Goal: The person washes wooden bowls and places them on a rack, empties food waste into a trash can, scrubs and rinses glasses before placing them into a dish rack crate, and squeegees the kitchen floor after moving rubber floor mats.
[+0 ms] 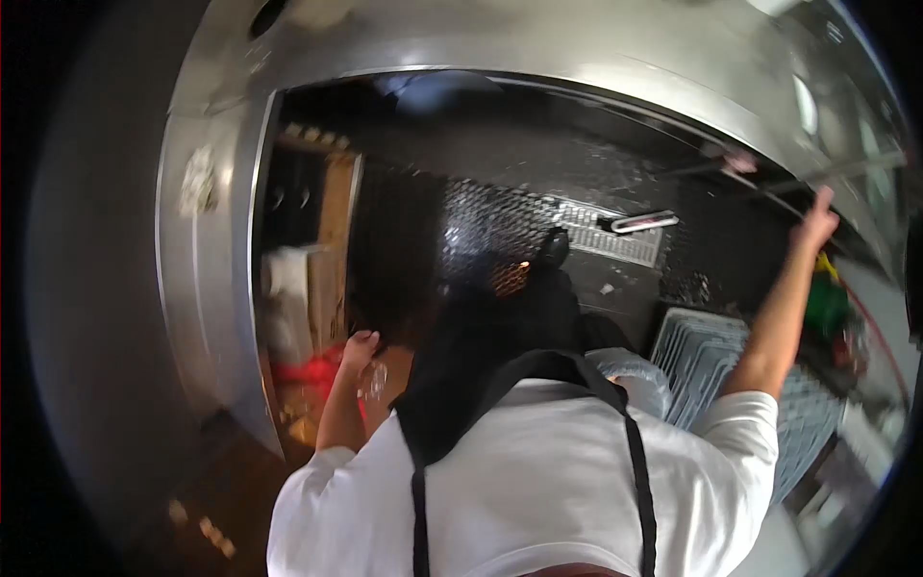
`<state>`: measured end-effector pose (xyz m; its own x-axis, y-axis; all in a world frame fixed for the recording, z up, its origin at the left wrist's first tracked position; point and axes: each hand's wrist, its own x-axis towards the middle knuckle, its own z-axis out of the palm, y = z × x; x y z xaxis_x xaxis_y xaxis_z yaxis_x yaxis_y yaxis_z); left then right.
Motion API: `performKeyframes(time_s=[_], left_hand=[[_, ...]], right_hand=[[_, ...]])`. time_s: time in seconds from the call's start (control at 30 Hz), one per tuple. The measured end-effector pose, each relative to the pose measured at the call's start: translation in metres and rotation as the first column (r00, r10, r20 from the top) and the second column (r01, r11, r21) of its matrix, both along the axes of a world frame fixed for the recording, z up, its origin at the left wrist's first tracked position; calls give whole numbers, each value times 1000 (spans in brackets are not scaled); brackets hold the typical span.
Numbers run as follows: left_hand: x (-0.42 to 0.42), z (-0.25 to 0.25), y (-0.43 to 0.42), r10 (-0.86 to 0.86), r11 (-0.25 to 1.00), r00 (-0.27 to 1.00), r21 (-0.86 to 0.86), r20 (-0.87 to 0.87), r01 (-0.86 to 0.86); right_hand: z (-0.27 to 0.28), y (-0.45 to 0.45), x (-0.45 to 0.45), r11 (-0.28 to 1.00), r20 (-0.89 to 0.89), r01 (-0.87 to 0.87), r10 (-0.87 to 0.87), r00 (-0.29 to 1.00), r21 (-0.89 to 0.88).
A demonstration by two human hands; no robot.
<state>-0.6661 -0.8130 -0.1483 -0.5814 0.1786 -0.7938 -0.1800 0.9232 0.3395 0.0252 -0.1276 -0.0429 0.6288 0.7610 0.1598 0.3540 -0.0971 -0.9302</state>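
My left hand (361,349) is low on the left, with its fingers curled closed. A clear, shiny thing (373,381) shows just below it, and I cannot make out whether the hand holds it. Behind that hand is a blurred red thing (312,370). My right arm reaches out to the far right. There my right hand (819,219) is beside the edge of the stainless steel counter (654,72), with a finger stretched out and nothing visible in it. Whether it touches the steel is unclear.
A metal floor grate (601,239) lies ahead, with a long pale, red-marked object (644,222) over it. Grey ribbed plastic racks (702,351) stand at my right, near a green object (827,306). A wooden-edged shelf (336,236) is on the left. The dark floor (481,226) looks wet.
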Motion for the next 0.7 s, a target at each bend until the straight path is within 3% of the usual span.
performKeyframes(time_s=[0.03,0.07,0.1,0.13,0.17,0.2,0.23,0.27,0.33,0.37,0.4,0.43,0.47,0.5,0.57,0.63,0.67,0.7], left_hand=[[14,14,-2,56,998,998,-9,8,-56],[0,-39,-65,-81,989,997,127,-2,81],[28,-6,-54,35,989,994,138,100,-48],[40,-25,-86,362,888,881,173,304,-425],[61,1,-88,480,825,775,90,411,-559],[83,7,-106,503,823,754,31,423,-567],[103,13,-123,526,819,732,-28,434,-572],[131,25,-126,540,831,762,-82,358,-550],[182,42,-121,219,940,961,-299,166,-162],[200,51,-110,8,907,993,-420,116,42],[210,61,-99,118,922,973,-387,200,-32],[217,70,-87,220,928,933,-356,284,-111],[221,75,-75,312,925,877,-328,366,-192],[228,73,-63,283,905,920,-392,271,-163],[222,24,-107,-43,985,991,-158,130,64],[199,-45,-156,-121,978,987,-155,107,137],[174,-75,-158,-40,963,984,-257,176,85],[153,-82,-135,-84,989,993,-113,87,94]], right_hand=[[5,28,14,987,34,-152,151,988,57],[10,55,26,945,62,-306,301,952,112],[-4,94,68,909,331,-405,354,875,100],[11,95,51,936,269,-352,333,904,27],[14,103,48,924,284,-381,359,889,24],[34,87,12,943,158,-326,333,930,-68],[18,105,29,901,37,-434,434,900,2],[3,121,45,854,-77,-514,519,851,81],[2,106,34,915,-109,-390,400,910,100],[2,103,43,941,-68,-331,335,940,69],[0,102,48,962,-22,-268,269,963,45],[6,80,29,912,-155,-373,399,904,171],[3,72,31,881,-195,-434,466,863,189],[0,62,42,847,-237,-488,529,815,212],[11,36,16,792,-275,-554,610,743,257],[44,-22,-60,752,-264,-588,657,707,298],[52,-28,-66,692,-240,-650,720,651,313],[58,-31,-69,628,-214,-707,777,592,325]])
